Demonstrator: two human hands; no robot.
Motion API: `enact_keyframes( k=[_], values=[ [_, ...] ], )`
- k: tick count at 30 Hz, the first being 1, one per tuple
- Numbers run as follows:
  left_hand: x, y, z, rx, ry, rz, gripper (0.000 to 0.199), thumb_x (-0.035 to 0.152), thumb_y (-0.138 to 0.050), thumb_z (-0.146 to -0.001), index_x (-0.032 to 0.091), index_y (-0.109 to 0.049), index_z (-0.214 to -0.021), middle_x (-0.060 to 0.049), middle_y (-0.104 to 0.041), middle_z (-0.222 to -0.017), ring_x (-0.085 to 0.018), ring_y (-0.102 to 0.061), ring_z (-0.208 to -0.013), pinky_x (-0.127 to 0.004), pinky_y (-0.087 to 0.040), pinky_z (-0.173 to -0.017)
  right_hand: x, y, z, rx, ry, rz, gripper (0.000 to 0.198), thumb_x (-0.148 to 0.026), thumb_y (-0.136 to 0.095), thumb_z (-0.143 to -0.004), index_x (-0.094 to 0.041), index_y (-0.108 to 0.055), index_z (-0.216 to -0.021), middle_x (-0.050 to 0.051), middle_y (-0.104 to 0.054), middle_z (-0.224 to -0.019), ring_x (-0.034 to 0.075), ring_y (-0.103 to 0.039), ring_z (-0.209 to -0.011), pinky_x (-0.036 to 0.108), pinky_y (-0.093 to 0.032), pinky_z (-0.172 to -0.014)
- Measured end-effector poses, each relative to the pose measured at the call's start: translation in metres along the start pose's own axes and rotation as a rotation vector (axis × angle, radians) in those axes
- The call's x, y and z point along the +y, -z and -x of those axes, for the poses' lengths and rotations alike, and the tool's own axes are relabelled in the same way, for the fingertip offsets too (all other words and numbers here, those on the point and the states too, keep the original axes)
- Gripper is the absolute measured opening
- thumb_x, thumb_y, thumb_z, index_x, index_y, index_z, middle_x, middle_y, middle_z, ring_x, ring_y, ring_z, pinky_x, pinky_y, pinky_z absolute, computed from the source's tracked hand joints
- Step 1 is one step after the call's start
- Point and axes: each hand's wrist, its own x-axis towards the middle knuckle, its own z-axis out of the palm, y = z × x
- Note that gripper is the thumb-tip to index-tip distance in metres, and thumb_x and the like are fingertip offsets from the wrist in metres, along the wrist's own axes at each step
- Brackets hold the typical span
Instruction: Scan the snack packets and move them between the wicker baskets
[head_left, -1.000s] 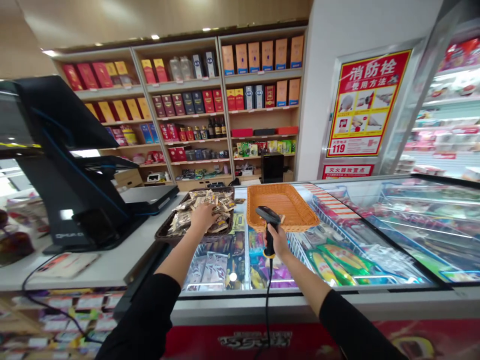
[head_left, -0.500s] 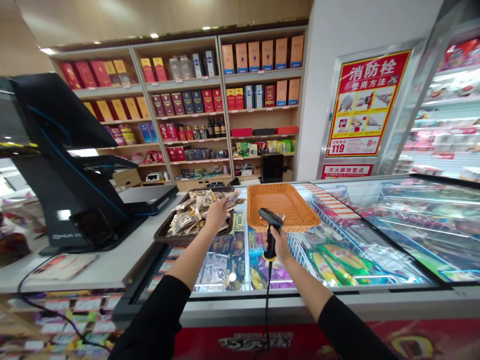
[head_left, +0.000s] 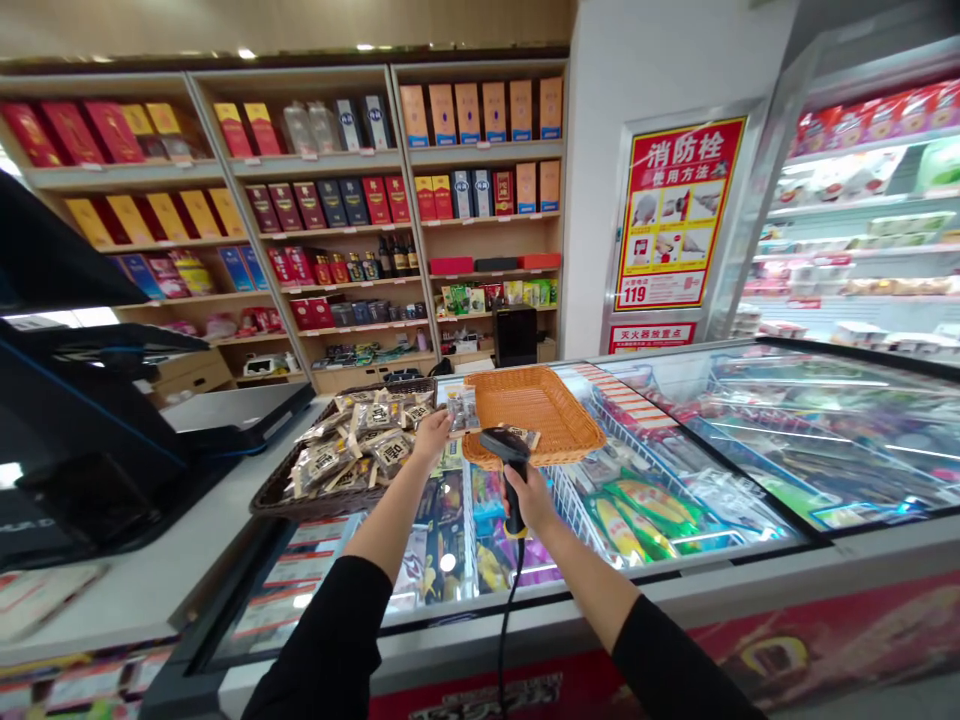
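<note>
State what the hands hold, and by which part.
The left hand holds a packet by its left edge; the right hand grips a scanner by its handle.

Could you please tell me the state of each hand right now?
Left hand: closed, holding a small packet.
Right hand: closed, holding the black scanner by its handle.

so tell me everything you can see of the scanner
The black, gun-shaped handheld scanner looks like plastic, with yellow trim at the base of its grip and a thin black cable hanging from there. The bare right hand holds it by the grip, roughly upright, its head pointing forward and to the left. In view it overlaps the near rim of the rectangular orange wicker basket; whether they touch is unclear.
</note>
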Motion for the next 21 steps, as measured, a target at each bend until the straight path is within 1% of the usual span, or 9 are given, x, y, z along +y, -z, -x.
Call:
enact_keyframes(
  k=[4,8,11,14,16,18,21],
  values=[
    [-0.003,-0.002,0.0,-0.024,0.039,0.015,0.034,0.049,-0.064,-0.07,0.016,-0.064,-0.078,0.004,-0.053,-0.057,-0.011,-0.052,-0.055,-0.023,-0.045,-0.056,-0.002,-0.001,0.002,-0.007,-0.001,0.023,0.036,-0.053,-0.06,-0.079,-0.02,-0.048,-0.072,-0.006,-0.05,-0.049,0.009,-0.044,-0.032,0.02,-0.035,-0.032],
    [-0.008,-0.005,-0.002,-0.014,0.037,-0.011,0.034,0.046,-0.062,-0.071,0.015,-0.068,-0.084,0.002,-0.058,-0.06,-0.013,-0.055,-0.056,-0.023,-0.044,-0.055,-0.005,-0.002,0.003,-0.02,-0.006,0.02,0.038,-0.056,-0.06,-0.078,-0.019,-0.05,-0.072,-0.005,-0.051,-0.049,0.009,-0.045,-0.033,0.021,-0.035,-0.032],
    [-0.011,-0.004,-0.004,-0.023,0.013,-0.011,0.035,0.044,-0.06,-0.073,0.015,-0.07,-0.09,-0.002,-0.067,-0.071,-0.016,-0.062,-0.067,-0.026,-0.049,-0.062,-0.004,-0.003,0.004,-0.014,-0.025,-0.001,0.039,-0.056,-0.061,-0.077,-0.02,-0.049,-0.073,-0.006,-0.05,-0.048,0.009,-0.044,-0.033,0.02,-0.035,-0.031],
    [-0.01,-0.003,-0.005,-0.006,-0.078,-0.083,0.034,0.038,-0.058,-0.078,0.014,-0.072,-0.098,-0.006,-0.073,-0.087,-0.021,-0.066,-0.084,-0.031,-0.051,-0.077,-0.004,-0.001,0.004,0.018,-0.029,-0.012,0.039,-0.057,-0.061,-0.075,-0.02,-0.049,-0.071,-0.006,-0.051,-0.048,0.009,-0.045,-0.032,0.021,-0.036,-0.032],
    [-0.006,-0.004,-0.003,-0.007,-0.17,-0.186,0.034,0.032,-0.053,-0.082,0.015,-0.071,-0.106,-0.007,-0.073,-0.101,-0.023,-0.065,-0.098,-0.035,-0.049,-0.089,-0.005,0.005,0.001,0.056,-0.011,-0.029,0.04,-0.057,-0.062,-0.074,-0.02,-0.049,-0.071,-0.005,-0.052,-0.048,0.009,-0.046,-0.032,0.021,-0.036,-0.032],
    [-0.001,-0.008,0.0,-0.055,-0.268,-0.386,0.036,0.025,-0.047,-0.086,0.021,-0.068,-0.115,-0.005,-0.069,-0.116,-0.023,-0.058,-0.115,-0.038,-0.041,-0.101,-0.008,0.015,-0.004,0.135,0.027,-0.056,0.04,-0.057,-0.064,-0.073,-0.02,-0.051,-0.075,-0.006,-0.053,-0.049,0.01,-0.046,-0.032,0.022,-0.036,-0.032],
    [0.008,-0.023,0.005,-0.212,-0.387,-0.79,0.045,0.016,-0.039,-0.089,0.032,-0.061,-0.125,0.002,-0.056,-0.135,-0.022,-0.04,-0.135,-0.047,-0.022,-0.114,-0.011,0.033,-0.014,0.358,0.091,-0.102,0.04,-0.058,-0.063,-0.072,-0.021,-0.051,-0.079,-0.007,-0.052,-0.046,0.011,-0.046,-0.031,0.023,-0.037,-0.032]
  ],
)
